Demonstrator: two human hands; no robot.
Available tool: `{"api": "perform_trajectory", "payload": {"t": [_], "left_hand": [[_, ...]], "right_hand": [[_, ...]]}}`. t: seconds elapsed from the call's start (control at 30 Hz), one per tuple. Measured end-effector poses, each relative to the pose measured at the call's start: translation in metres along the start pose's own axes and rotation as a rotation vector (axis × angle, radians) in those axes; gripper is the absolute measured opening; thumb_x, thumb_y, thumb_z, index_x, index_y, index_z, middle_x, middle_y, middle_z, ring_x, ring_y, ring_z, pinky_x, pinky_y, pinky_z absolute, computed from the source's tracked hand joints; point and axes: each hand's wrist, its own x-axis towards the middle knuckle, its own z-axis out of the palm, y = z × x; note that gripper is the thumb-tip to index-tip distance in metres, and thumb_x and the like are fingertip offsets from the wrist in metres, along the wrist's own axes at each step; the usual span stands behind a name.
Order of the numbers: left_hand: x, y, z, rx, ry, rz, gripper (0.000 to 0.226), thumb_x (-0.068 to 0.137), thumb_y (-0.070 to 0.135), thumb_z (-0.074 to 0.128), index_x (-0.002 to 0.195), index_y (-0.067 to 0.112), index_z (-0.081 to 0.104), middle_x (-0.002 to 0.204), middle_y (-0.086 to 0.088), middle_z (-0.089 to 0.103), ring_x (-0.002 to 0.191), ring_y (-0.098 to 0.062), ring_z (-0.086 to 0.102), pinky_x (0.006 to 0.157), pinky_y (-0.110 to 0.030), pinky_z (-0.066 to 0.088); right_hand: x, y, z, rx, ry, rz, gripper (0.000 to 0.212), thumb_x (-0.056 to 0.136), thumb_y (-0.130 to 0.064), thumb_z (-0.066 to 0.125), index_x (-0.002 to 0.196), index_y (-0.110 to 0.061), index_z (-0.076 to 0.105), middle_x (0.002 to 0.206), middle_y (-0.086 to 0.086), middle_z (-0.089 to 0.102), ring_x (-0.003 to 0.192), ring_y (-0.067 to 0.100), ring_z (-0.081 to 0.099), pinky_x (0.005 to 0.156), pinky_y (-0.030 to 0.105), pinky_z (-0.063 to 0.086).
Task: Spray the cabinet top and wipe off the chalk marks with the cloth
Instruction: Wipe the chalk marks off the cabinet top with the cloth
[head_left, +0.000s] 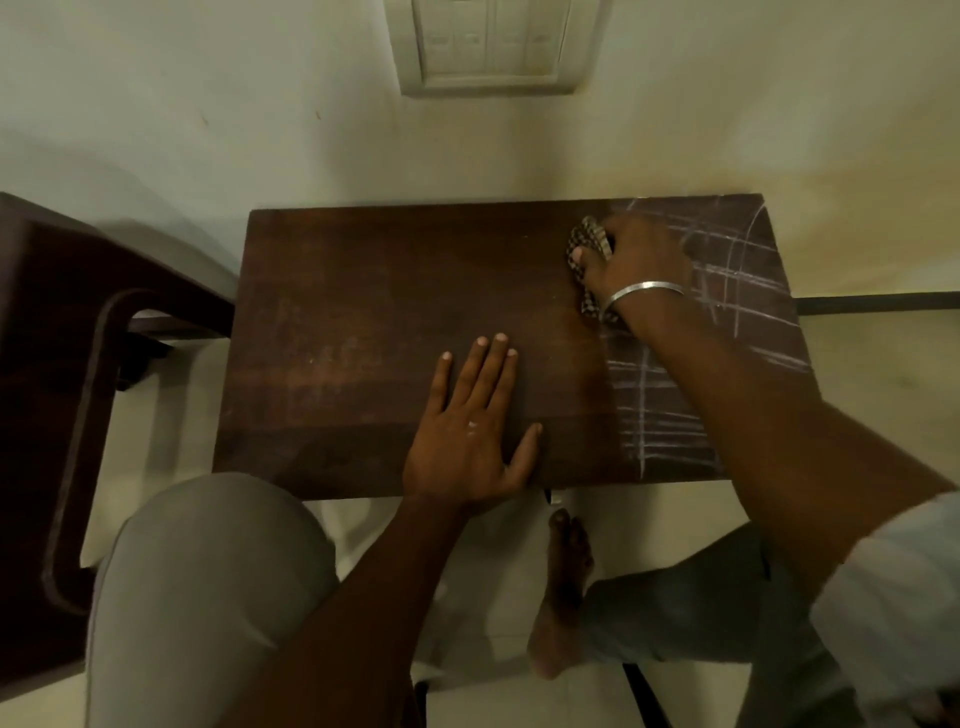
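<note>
Cream-painted wall (208, 104) is backing the scene, with a switch panel (488, 47) sitting high on it, and the dark wooden cabinet top (363, 312) is butting against it below. The left hand (467, 436) is lying flat on the near middle of the top, fingers straight and spread, thumb out. It is likely bracing the person's lean and steadying the cabinet against the rubbing. The right hand (639, 260) is reaching to the far right part of the top, its fingers curling over a bunched checked cloth (584, 241) and pressing it onto the wood, with a metal bangle (641, 291) sitting on the wrist. Bunching the cloth is probably giving a firmer pad for scrubbing. White chalk marks (727, 291) are crossing the right third of the top, from far edge to near edge, beside and under that arm. The wood left of the cloth is looking bare of chalk, so the wiping appears to be working rightward. No spray bottle is showing.
</note>
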Motion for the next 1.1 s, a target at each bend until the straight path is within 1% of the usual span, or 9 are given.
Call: {"api": "perform_trajectory", "payload": {"t": [0.1, 0.2, 0.43, 0.5, 0.6, 0.7, 0.83, 0.9, 1.1], "left_hand": [[0.001, 0.0, 0.002, 0.013, 0.009, 0.003, 0.077, 0.098, 0.057, 0.036, 0.159, 0.01, 0.024, 0.168, -0.007, 0.016, 0.157, -0.019, 0.006, 0.126, -0.051, 0.007], [0.0, 0.001, 0.002, 0.021, 0.005, -0.008, 0.077, 0.099, 0.057, 0.035, 0.159, 0.011, 0.024, 0.168, -0.007, 0.015, 0.157, -0.019, 0.005, 0.126, -0.05, 0.006], [0.0, 0.001, 0.004, 0.019, 0.028, -0.011, 0.078, 0.098, 0.058, 0.036, 0.159, 0.011, 0.024, 0.168, -0.007, 0.016, 0.157, -0.019, 0.007, 0.126, -0.05, 0.007], [0.002, 0.001, 0.004, 0.023, 0.036, -0.009, 0.077, 0.098, 0.057, 0.036, 0.158, 0.011, 0.025, 0.168, -0.007, 0.017, 0.156, -0.02, 0.007, 0.126, -0.05, 0.008], [-0.001, 0.001, 0.004, 0.02, 0.057, -0.002, 0.076, 0.098, 0.056, 0.038, 0.158, 0.01, 0.027, 0.167, -0.007, 0.019, 0.156, -0.02, 0.009, 0.126, -0.05, 0.008], [0.0, 0.001, 0.004, 0.023, 0.08, -0.003, 0.076, 0.098, 0.055, 0.039, 0.157, 0.01, 0.028, 0.167, -0.007, 0.021, 0.156, -0.02, 0.011, 0.126, -0.049, 0.009], [0.001, 0.0, 0.006, 0.029, 0.075, -0.003, 0.076, 0.097, 0.056, 0.037, 0.158, 0.01, 0.027, 0.167, -0.007, 0.019, 0.156, -0.02, 0.01, 0.127, -0.049, 0.007], [0.0, 0.0, 0.006, 0.028, 0.073, -0.003, 0.077, 0.097, 0.056, 0.036, 0.158, 0.01, 0.027, 0.167, -0.007, 0.019, 0.156, -0.019, 0.01, 0.127, -0.048, 0.007], [-0.001, 0.001, 0.007, 0.023, 0.095, -0.001, 0.076, 0.097, 0.056, 0.037, 0.157, 0.01, 0.029, 0.166, -0.007, 0.022, 0.156, -0.02, 0.012, 0.127, -0.048, 0.008]], "right_hand": [[0.013, -0.002, -0.002, 0.04, 0.0, 0.047, 0.041, 0.085, -0.046, 0.063, 0.112, -0.016, 0.066, 0.113, 0.013, 0.066, 0.106, 0.035, 0.06, 0.081, 0.037, 0.047], [0.029, -0.009, -0.009, 0.062, -0.007, 0.078, 0.046, 0.086, -0.044, 0.064, 0.123, -0.016, 0.061, 0.125, 0.011, 0.061, 0.116, 0.032, 0.056, 0.088, 0.035, 0.045], [-0.03, 0.007, -0.004, -0.005, -0.02, 0.006, 0.026, 0.087, -0.034, 0.066, 0.108, -0.019, 0.07, 0.108, 0.012, 0.067, 0.101, 0.034, 0.062, 0.075, 0.032, 0.045], [-0.026, 0.006, -0.005, 0.011, -0.026, 0.02, 0.026, 0.086, -0.035, 0.067, 0.107, -0.02, 0.07, 0.107, 0.011, 0.069, 0.101, 0.034, 0.063, 0.079, 0.034, 0.049], [-0.003, -0.001, -0.013, 0.015, -0.047, 0.063, 0.036, 0.087, -0.039, 0.066, 0.119, -0.023, 0.066, 0.12, 0.01, 0.066, 0.111, 0.033, 0.06, 0.089, 0.038, 0.048], [-0.001, -0.005, -0.017, 0.014, -0.04, 0.061, 0.035, 0.088, -0.039, 0.065, 0.119, -0.022, 0.066, 0.12, 0.01, 0.065, 0.111, 0.033, 0.06, 0.086, 0.035, 0.047], [-0.046, 0.008, -0.009, -0.019, -0.031, 0.014, 0.025, 0.088, -0.037, 0.064, 0.107, -0.022, 0.07, 0.104, 0.01, 0.069, 0.098, 0.034, 0.063, 0.08, 0.035, 0.051], [-0.062, 0.014, -0.007, -0.004, -0.031, -0.007, 0.024, 0.086, -0.037, 0.066, 0.106, -0.023, 0.07, 0.101, 0.009, 0.069, 0.095, 0.033, 0.064, 0.077, 0.033, 0.048], [-0.029, 0.001, -0.017, 0.036, -0.056, 0.086, 0.03, 0.086, -0.037, 0.067, 0.112, -0.022, 0.069, 0.115, 0.01, 0.067, 0.107, 0.033, 0.062, 0.086, 0.038, 0.05]]}}
